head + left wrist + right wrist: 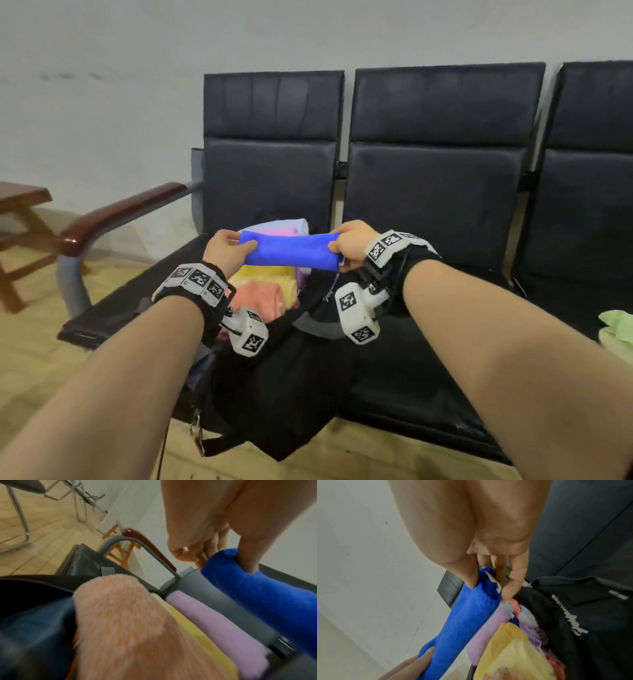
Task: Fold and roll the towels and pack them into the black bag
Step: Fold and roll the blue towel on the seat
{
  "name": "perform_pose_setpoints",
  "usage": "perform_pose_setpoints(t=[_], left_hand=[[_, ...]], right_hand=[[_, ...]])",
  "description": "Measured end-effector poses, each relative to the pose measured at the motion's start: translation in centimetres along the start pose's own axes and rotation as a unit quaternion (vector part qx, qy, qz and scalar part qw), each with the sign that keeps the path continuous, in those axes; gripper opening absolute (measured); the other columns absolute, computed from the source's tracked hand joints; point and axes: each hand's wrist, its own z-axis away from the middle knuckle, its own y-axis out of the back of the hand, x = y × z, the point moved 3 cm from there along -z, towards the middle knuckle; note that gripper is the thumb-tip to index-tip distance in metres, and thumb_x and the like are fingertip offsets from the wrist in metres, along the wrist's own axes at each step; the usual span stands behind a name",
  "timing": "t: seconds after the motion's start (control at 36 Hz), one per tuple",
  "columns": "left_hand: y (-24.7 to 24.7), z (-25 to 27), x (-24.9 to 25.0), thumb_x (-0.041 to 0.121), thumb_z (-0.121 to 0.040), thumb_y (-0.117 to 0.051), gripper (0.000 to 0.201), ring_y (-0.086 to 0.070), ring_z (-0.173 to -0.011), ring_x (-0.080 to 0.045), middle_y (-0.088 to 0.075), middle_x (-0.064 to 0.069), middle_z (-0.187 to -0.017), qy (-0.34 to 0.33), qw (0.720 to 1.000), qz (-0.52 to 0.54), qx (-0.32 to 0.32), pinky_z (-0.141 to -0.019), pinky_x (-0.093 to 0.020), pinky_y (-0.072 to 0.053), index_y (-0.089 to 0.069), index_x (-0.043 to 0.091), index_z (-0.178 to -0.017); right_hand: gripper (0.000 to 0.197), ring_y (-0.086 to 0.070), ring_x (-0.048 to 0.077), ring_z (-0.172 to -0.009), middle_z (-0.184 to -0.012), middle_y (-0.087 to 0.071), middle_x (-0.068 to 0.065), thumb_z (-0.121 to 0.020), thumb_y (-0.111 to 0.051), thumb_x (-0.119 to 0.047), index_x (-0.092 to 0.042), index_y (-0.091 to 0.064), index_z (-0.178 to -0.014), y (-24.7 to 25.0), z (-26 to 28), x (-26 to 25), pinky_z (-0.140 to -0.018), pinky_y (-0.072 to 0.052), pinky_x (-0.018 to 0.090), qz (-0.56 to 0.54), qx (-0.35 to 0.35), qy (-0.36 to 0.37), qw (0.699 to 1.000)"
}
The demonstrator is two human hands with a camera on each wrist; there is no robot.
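A rolled blue towel [291, 251] hangs level above the open black bag [284, 383], which sits on the left seat of a black bench. My left hand [227, 248] grips the roll's left end and my right hand [349, 245] grips its right end. The left wrist view shows the thumb pressed into the blue towel [260, 597]. In the right wrist view, fingers pinch the end of the blue towel [471, 616]. Inside the bag lie rolled towels: an orange one [260, 298], a yellow one [265, 274], a lilac one [214, 626] and a pink one [277, 230].
The bench's brown armrest [126, 212] rises left of the bag. A green cloth [616, 330] lies on the seat at the far right. A wooden stool [20, 219] stands on the wooden floor at left. A pale wall runs behind the bench.
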Motion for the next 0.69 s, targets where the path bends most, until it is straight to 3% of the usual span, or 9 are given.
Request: perform_pose_setpoints(t=[0.08,0.14,0.19,0.25,0.36,0.47,0.56,0.61,0.69], left_hand=[[2.0,-2.1,-1.2,0.016,-0.084,-0.073,0.04,-0.064,-0.099,-0.033,-0.065,-0.018,-0.112,0.004,0.999,0.013,0.031,-0.084,-0.038,-0.052,-0.058,-0.003,-0.116],[2.5,-3.6,-2.5,0.013,-0.085,-0.072,0.039,-0.061,-0.092,-0.028,-0.062,-0.016,-0.107,0.009,0.999,0.016,0.043,-0.076,-0.033,-0.047,-0.056,-0.004,-0.116],[2.7,-5.0,-3.8,0.013,-0.084,-0.073,0.039,-0.06,-0.092,-0.026,-0.062,-0.017,-0.109,0.014,0.998,0.013,0.056,-0.08,-0.032,-0.047,-0.056,-0.004,-0.116],[2.6,-6.5,-5.1,0.014,-0.083,-0.074,0.04,-0.062,-0.098,-0.029,-0.064,-0.018,-0.111,0.022,0.998,0.006,0.065,-0.087,-0.035,-0.049,-0.057,-0.004,-0.115],[1.9,-8.7,-7.1,0.017,-0.083,-0.074,0.039,-0.062,-0.104,-0.03,-0.065,-0.017,-0.109,0.035,0.998,-0.029,0.05,-0.091,-0.035,-0.046,-0.06,-0.006,-0.112],[1.3,-10.8,-8.4,0.019,-0.084,-0.072,0.035,-0.062,-0.104,-0.032,-0.066,-0.017,-0.106,0.05,0.996,-0.073,0.016,-0.092,-0.037,-0.046,-0.063,-0.006,-0.107],[0.7,-11.5,-9.1,0.016,-0.088,-0.068,0.017,-0.055,-0.09,-0.026,-0.058,-0.01,-0.087,0.065,0.99,-0.12,-0.02,-0.083,-0.033,-0.042,-0.057,0.004,-0.082],[0.3,-12.0,-9.7,0.016,-0.088,-0.067,0.026,-0.053,-0.081,-0.025,-0.057,-0.011,-0.08,0.073,0.987,-0.135,-0.042,-0.078,-0.034,-0.045,-0.052,0.012,-0.068],[-0.1,-12.3,-10.2,0.017,-0.087,-0.067,0.025,-0.055,-0.074,-0.026,-0.059,-0.015,-0.082,0.083,0.985,-0.142,-0.059,-0.075,-0.035,-0.049,-0.053,0.014,-0.066]], right_hand=[[0.031,-0.059,0.031,-0.08,-0.094,-0.056,0.014,-0.09,-0.047,0.003,0.0,-0.059,-0.118,-3.1,-2.5,-1.0,-0.073,-0.059,0.044,0.012,-0.02,0.003,1.0],[0.027,-0.062,0.034,-0.081,-0.089,-0.057,0.015,-0.087,-0.048,0.002,-0.002,-0.062,-0.11,-4.9,-4.2,-1.0,-0.076,-0.057,0.051,0.002,-0.005,-0.003,1.0],[0.025,-0.066,0.035,-0.083,-0.087,-0.059,0.013,-0.084,-0.055,-0.003,-0.004,-0.064,-0.108,-6.3,-6.1,-0.6,-0.078,-0.057,0.053,-0.001,0.016,-0.003,1.0],[0.03,-0.065,0.033,-0.076,-0.09,-0.059,0.013,-0.085,-0.061,-0.004,-0.003,-0.06,-0.114,-7.4,-7.7,-0.4,-0.071,-0.058,0.05,-0.033,0.029,-0.005,0.999],[0.034,-0.062,0.026,-0.076,-0.098,-0.056,0.008,-0.085,-0.065,-0.003,-0.001,-0.058,-0.119,-8.3,-10.0,0.3,-0.055,-0.056,0.031,-0.071,0.059,0.007,0.996],[0.032,-0.062,0.027,-0.072,-0.095,-0.057,0.006,-0.084,-0.067,-0.004,-0.003,-0.061,-0.115,-9.2,-12.2,1.2,-0.06,-0.057,0.035,-0.068,0.069,0.007,0.995],[0.02,-0.061,0.028,-0.064,-0.079,-0.055,0.002,-0.083,-0.065,-0.004,-0.004,-0.064,-0.103,-10.0,-13.0,2.3,-0.065,-0.058,0.04,-0.028,0.079,-0.013,0.996],[0.017,-0.065,0.03,-0.071,-0.083,-0.057,0.003,-0.082,-0.066,-0.006,-0.006,-0.064,-0.099,-10.4,-13.3,2.9,-0.072,-0.059,0.042,-0.016,0.09,-0.02,0.996],[0.018,-0.067,0.031,-0.084,-0.09,-0.061,0.006,-0.08,-0.068,-0.009,-0.006,-0.067,-0.097,-10.5,-13.8,3.1,-0.084,-0.056,0.041,-0.001,0.095,-0.031,0.995]])
